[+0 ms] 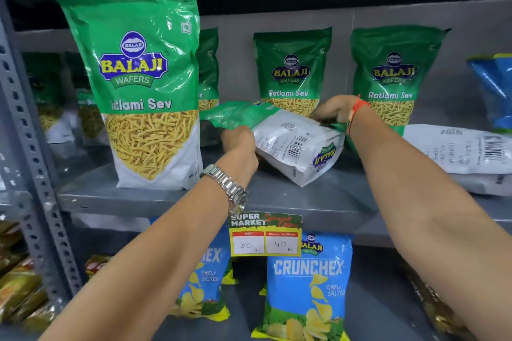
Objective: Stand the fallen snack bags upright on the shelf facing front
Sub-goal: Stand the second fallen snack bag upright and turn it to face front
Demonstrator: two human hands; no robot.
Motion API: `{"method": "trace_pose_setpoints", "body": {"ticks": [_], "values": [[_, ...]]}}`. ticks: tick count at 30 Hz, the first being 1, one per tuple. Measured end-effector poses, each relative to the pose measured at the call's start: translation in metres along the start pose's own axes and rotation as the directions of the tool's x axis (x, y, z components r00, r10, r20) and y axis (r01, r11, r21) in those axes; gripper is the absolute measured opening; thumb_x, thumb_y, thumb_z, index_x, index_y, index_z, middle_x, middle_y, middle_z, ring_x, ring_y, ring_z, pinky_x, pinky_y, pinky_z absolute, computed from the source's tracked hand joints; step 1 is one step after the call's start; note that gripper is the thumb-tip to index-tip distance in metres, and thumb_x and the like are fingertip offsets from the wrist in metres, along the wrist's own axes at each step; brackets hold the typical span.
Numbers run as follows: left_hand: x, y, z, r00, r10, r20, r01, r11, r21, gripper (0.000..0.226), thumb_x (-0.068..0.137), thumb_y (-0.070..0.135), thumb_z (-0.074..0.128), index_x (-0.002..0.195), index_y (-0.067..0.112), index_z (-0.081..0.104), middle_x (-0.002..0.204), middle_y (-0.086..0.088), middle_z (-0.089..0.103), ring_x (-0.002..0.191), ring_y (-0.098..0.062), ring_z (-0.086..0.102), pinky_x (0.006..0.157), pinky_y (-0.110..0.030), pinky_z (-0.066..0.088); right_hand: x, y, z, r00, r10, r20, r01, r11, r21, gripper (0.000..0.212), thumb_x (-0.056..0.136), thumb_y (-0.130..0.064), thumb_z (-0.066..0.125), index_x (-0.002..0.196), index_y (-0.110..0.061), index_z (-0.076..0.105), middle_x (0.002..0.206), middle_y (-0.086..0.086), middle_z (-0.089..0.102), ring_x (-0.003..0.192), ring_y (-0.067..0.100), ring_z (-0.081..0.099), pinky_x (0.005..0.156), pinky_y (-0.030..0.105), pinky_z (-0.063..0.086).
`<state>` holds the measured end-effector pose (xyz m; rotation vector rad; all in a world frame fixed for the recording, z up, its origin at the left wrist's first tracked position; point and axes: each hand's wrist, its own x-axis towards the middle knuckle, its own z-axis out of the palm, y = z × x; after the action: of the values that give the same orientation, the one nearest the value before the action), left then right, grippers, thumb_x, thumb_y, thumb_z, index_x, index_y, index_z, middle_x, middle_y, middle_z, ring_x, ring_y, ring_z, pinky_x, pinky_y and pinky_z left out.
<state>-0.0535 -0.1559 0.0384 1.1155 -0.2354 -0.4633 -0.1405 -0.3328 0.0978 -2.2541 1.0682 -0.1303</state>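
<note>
Shelf [166, 199]: grey metal, right end cut off.
Fallen bag [293, 144]: back up, front hidden.
Left hand [239, 147]: grip closed on bag.
Right hand [333, 111]: grip closed on bag's far edge, fingertips hidden.

Green-and-white snack bags [144, 86] with yellow sev showing, blue-yellow logo. Fallen bag [293, 144] white back, black barcode. Grey shelf [194, 196]. Blue chip bags [307, 285]. Yellow price tag [265, 235]. Orange wrist thread [357, 111].

Dim shelf, glare on green bags [133, 63], warped, blurred edges
</note>
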Motion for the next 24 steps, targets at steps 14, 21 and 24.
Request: {"method": "trace_pose_setpoints", "body": {"ticks": [14,21,24], "values": [[0.018,0.057,0.011,0.923,0.215,0.319,-0.271,0.952,0.143,0.026,0.101,0.012,0.033,0.098,0.001,0.056,0.099,-0.016,0.055,0.075,-0.012,0.051,0.073,-0.025,0.043,-0.051,0.03,0.005,0.904,-0.142,-0.404,0.347,0.796,0.497,0.015,0.087,0.011,0.053,0.077,0.001,0.059,0.061,0.01,0.069,0.041,0.007,0.065,0.05,0.021,0.058],[0.028,0.046,0.0,0.922,0.137,0.363,-0.191,0.975,0.117,0.025,0.1,0.012,0.038,0.081,0.019,0.051,0.078,-0.002,0.051,0.069,-0.015,0.05,0.066,-0.029,0.045,-0.059,0.021,0.027,0.827,-0.048,-0.56,0.394,0.76,0.517,0.03,0.093,0.011,0.04,0.072,-0.009,0.05,0.094,0.021,0.06,0.06,0.024,0.061,0.039,0.022,0.054],[0.027,0.043,0.0,0.926,0.166,0.34,-0.24,0.953,0.187,0.024,0.098,0.015,0.044,0.12,0.01,0.052,0.102,-0.008,0.056,0.092,-0.026,0.059,0.079,-0.038,0.052,-0.063,0.019,0.03,0.823,-0.053,-0.566,0.377,0.795,0.475,0.026,0.094,0.008,0.042,0.077,-0.011,0.05,0.103,0.024,0.063,0.063,0.026,0.062,0.043,0.025,0.057]]}}
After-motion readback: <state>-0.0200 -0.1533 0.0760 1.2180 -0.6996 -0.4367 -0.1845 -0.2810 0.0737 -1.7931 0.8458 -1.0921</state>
